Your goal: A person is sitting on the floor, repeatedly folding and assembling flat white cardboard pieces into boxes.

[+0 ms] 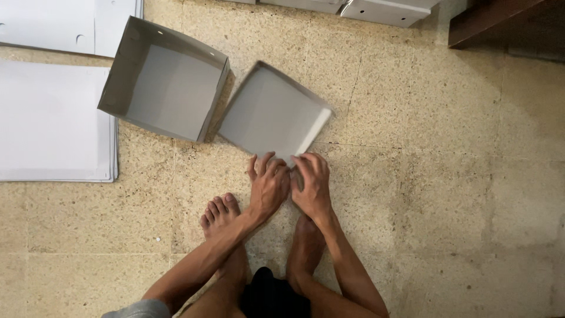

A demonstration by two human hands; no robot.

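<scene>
A shallow grey cardboard tray point(268, 112) lies on the speckled stone floor, tilted like a diamond. Its near corner meets both of my hands. My left hand point(268, 187) rests with fingers spread on the near edge of the tray. My right hand point(312, 182) pinches the same near corner, fingers curled on the cardboard wall. A deeper grey cardboard box point(168, 79) stands open just left of the tray, touching it. My bare feet point(220, 215) are under my arms.
A stack of flat white cardboard sheets point(53, 123) lies at the left, with more sheets point(65, 23) behind. Folded white boxes point(382, 9) sit at the top edge. A dark wooden piece of furniture point(500, 20) fills the top right corner.
</scene>
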